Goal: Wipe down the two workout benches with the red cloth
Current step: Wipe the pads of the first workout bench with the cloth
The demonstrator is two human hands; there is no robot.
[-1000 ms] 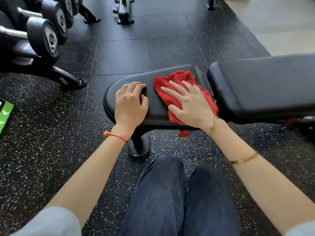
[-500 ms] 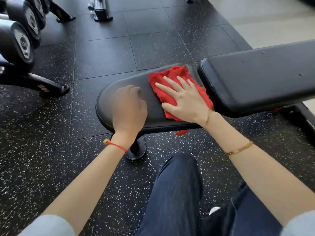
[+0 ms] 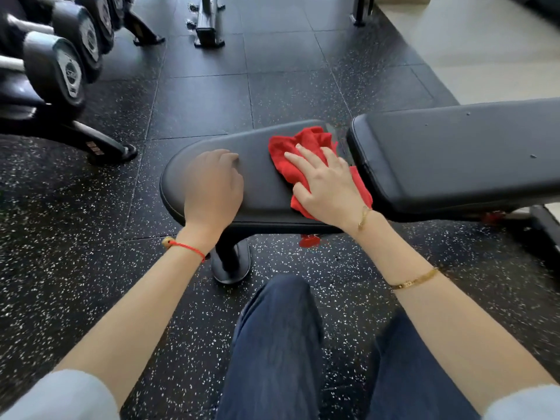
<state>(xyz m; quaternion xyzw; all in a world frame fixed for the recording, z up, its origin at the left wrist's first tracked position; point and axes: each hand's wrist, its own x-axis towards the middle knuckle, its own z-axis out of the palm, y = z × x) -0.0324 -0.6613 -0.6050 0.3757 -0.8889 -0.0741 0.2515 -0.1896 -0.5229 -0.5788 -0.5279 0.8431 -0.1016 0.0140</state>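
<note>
A black workout bench stands in front of me, with a rounded seat pad (image 3: 257, 177) and a longer back pad (image 3: 454, 153) to its right. The red cloth (image 3: 306, 147) lies crumpled on the right end of the seat pad, beside the gap to the back pad. My right hand (image 3: 327, 186) presses flat on the cloth with fingers spread and straight. My left hand (image 3: 212, 186) rests on the left part of the seat pad, fingers curled under, holding nothing. Only one bench is in view.
A dumbbell rack (image 3: 60, 71) with several dumbbells stands at the left, its foot (image 3: 103, 147) reaching toward the bench. The bench's front post and foot (image 3: 231, 262) sit by my knees (image 3: 278, 328). Another machine base (image 3: 209, 28) is at the back. Speckled rubber floor surrounds everything.
My right hand has slid the red cloth a little toward the gap beside the back pad, bunching it up. My left hand stays on the seat pad. My head view has shifted.
</note>
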